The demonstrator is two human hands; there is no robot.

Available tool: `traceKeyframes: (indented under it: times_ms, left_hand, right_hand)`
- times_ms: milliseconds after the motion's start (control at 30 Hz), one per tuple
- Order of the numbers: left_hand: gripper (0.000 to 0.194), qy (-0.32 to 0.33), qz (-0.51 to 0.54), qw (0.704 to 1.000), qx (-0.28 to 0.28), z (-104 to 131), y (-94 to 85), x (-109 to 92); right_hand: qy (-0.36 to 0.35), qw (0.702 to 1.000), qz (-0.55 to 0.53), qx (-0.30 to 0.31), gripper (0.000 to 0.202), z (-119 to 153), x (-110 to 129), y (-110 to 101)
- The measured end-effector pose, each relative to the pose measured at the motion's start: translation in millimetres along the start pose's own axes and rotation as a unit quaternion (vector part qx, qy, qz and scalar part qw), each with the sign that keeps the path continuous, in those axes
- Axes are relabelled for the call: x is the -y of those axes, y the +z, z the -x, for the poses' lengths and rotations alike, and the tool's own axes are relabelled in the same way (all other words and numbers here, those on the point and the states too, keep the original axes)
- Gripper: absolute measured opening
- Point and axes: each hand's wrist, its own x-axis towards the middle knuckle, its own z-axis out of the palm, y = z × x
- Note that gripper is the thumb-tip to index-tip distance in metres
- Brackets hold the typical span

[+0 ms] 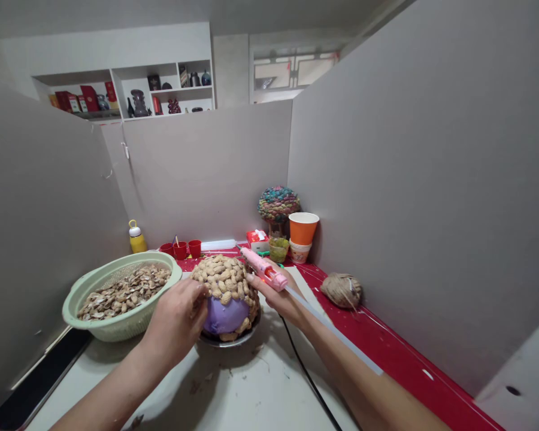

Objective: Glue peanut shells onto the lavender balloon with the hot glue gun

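Note:
A purple ball (pixel 226 316), its top and sides covered with peanut shells (pixel 222 275), rests in a shallow metal bowl (pixel 229 344). A bare purple patch faces me. My left hand (pixel 179 314) is at the ball's left side, fingers curled and pressed against the shells; whatever they may pinch is hidden. In my right hand (pixel 273 296) is a pink glue gun (pixel 264 269), its nozzle pointing away from me and to the left, beside the ball's right side. A long pale glue stick (pixel 332 329) sticks out of its back end.
A green colander (pixel 117 326) of peanut shells stands at the left. Along the back are red cups (pixel 180 250), a yellow bottle (pixel 137 238), orange paper cups (pixel 303 228) and a colourful woven tree (pixel 278 205). A twine ball (pixel 342 291) lies right; a black cord (pixel 303 365) crosses the board.

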Motion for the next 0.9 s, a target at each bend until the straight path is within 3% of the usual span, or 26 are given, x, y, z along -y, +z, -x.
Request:
traceKeyframes:
  times_ms: [300, 600, 900]
  left_hand:
    - [0.016, 0.031, -0.003, 1.0, 0.002, 1, -0.7, 1]
    - [0.014, 0.073, -0.007, 0.996, -0.06, 1, 3.7, 3]
    - [0.018, 0.047, 0.042, 0.995, -0.079, 11, 16.3, 16]
  right_hand:
    - [-0.048, 0.999, 0.017, 0.017, 0.026, -3, -6, 1]
    - [-0.072, 0.996, 0.047, 0.019, 0.019, -1, -3, -1]
    - [-0.088, 0.994, 0.053, 0.025, 0.021, -1, -8, 3]
